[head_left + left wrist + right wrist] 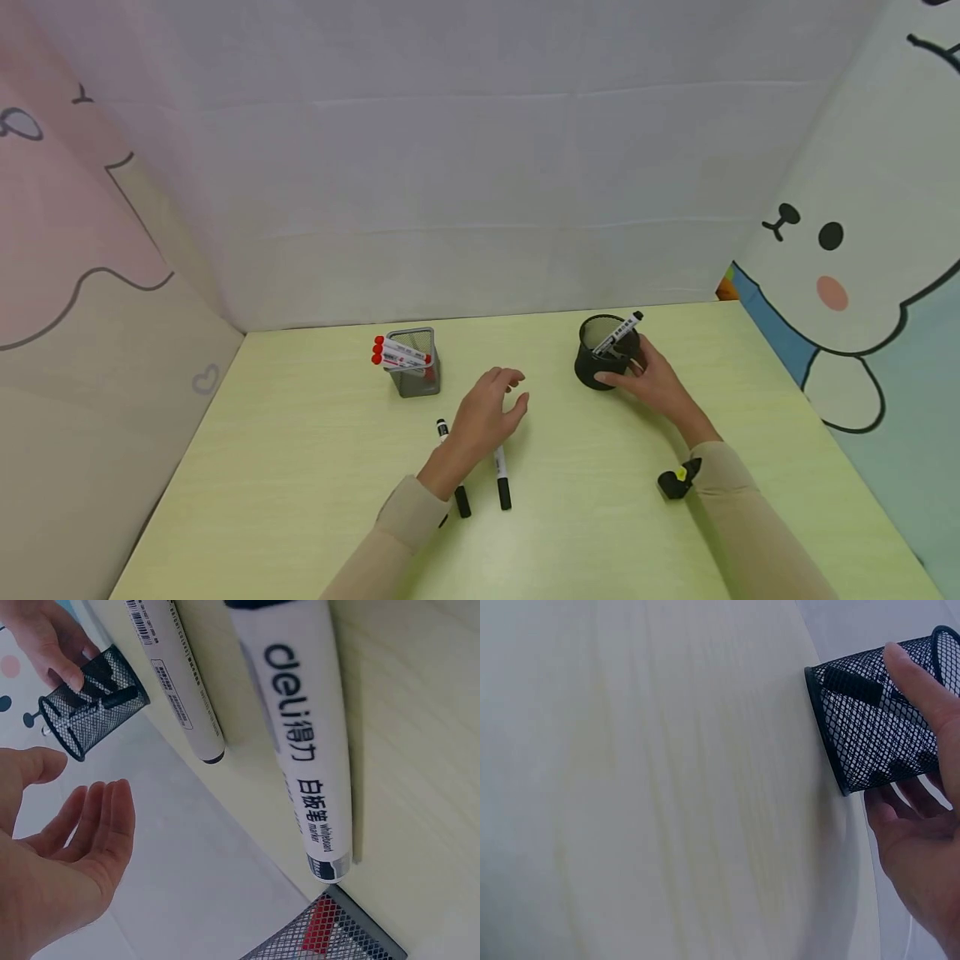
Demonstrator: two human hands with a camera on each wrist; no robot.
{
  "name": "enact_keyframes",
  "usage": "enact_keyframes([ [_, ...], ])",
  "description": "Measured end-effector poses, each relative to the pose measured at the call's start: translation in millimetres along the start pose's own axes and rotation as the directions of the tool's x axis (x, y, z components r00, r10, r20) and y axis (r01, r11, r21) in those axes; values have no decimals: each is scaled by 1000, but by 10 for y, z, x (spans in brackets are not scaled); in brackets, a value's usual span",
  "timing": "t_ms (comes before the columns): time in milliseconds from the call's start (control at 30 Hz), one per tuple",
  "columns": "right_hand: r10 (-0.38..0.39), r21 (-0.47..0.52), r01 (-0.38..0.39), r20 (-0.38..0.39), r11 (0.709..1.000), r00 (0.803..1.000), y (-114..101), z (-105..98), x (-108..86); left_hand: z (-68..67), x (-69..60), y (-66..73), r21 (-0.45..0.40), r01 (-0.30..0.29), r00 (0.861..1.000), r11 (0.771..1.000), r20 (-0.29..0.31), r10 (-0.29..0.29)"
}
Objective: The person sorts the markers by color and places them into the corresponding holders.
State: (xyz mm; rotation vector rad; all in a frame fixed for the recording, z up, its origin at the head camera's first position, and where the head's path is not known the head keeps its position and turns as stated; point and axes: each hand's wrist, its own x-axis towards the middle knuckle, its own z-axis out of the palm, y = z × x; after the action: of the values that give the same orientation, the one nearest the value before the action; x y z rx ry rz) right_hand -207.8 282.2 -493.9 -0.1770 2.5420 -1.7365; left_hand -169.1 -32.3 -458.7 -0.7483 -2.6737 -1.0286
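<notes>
My right hand (660, 387) grips a round black mesh pen cup (587, 362) near the table's far right; thumb and fingers lie on opposite sides of its wall in the right wrist view. A white whiteboard marker with a black cap (618, 333) leans in that cup, its end above the rim. My left hand (480, 421) hovers over the middle of the table, fingers loosely bent and apart, holding nothing. Beneath it lie two whiteboard markers: the left one (462, 502) is partly hidden by the wrist, the right one (502, 487) by the hand.
A square grey mesh pen cup (420, 385) stands at the back left, with several red-capped markers (402, 353) leaning out to the left. A wrist camera (675, 482) sits at the right cuff. White cloth (480, 208) hangs behind the table's far edge.
</notes>
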Motion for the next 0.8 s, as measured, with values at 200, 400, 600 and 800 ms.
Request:
enact_keyframes([
  [200,-8,-4,8,-6,1000,1000,-10,9,-8,-36,-113,-29,-13,32,999,999,-1,-32],
  [400,-2,-9,2,-10,1000,1000,-16,11,-15,-44,-219,-42,-28,70,997,997,-4,-71],
  [600,-3,-5,3,3,1000,1000,-33,9,-34,-55,-313,-40,-8,119,993,993,-13,-119],
  [800,-12,-4,12,-2,1000,1000,-15,8,-20,-67,-412,-33,-21,219,976,976,-7,-219],
])
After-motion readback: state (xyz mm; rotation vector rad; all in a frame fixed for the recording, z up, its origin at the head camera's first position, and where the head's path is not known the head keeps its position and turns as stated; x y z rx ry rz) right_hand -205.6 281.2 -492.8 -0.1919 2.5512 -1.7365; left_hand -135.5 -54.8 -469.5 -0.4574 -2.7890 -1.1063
